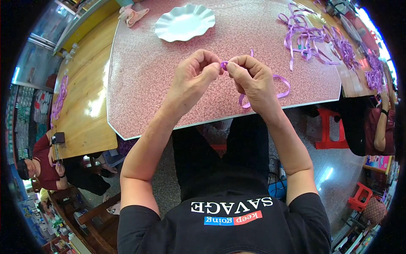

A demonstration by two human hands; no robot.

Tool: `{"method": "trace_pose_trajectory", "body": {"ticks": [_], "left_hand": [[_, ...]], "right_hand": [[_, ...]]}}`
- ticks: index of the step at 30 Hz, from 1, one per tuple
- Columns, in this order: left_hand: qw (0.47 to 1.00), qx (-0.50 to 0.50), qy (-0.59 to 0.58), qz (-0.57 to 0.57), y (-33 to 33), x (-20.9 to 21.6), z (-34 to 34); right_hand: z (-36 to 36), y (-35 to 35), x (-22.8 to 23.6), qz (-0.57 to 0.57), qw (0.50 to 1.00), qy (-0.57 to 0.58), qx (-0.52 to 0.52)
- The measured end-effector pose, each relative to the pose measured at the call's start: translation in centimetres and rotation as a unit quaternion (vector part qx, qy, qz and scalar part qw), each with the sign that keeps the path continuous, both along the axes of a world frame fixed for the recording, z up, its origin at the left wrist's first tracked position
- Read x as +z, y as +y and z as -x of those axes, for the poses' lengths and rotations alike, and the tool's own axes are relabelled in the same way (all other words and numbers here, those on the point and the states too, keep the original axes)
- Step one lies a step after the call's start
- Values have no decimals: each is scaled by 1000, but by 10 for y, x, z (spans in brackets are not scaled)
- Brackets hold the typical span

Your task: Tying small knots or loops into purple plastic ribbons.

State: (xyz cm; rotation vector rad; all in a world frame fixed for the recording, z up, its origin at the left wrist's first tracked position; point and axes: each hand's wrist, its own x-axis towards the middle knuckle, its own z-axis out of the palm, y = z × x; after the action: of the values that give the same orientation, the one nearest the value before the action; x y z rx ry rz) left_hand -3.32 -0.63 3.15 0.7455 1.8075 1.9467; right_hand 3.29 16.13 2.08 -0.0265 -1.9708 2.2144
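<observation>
Above the pink speckled tabletop, my left hand (196, 74) and my right hand (251, 78) meet, fingertips nearly touching. Between them is a small rolled or knotted bit of purple ribbon (224, 64), pinched by the thumb and forefinger of each hand. A loose length of the ribbon (284, 86) loops out from behind my right hand and lies on the table, with a short end poking up above the knuckles. The other fingers of both hands are curled. Part of the ribbon is hidden behind my right palm.
A white plate with a wavy rim (185, 24) stands beyond my hands. Tangled purple ribbons (306, 36) lie at the far right, and more hang over the wooden table (86, 89) on the left. A crumpled cloth (133, 16) is at the far left. People sit on both sides; red stools (327, 131) stand right.
</observation>
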Motion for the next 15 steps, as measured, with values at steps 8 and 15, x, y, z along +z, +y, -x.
{"method": "trace_pose_trajectory", "body": {"ticks": [8, 15], "left_hand": [[997, 21, 50, 47, 1, 6, 3], [972, -164, -158, -61, -9, -1, 26]], "right_hand": [[3, -2, -7, -61, 996, 56, -31], [5, 10, 2, 270, 943, -135, 142]]}}
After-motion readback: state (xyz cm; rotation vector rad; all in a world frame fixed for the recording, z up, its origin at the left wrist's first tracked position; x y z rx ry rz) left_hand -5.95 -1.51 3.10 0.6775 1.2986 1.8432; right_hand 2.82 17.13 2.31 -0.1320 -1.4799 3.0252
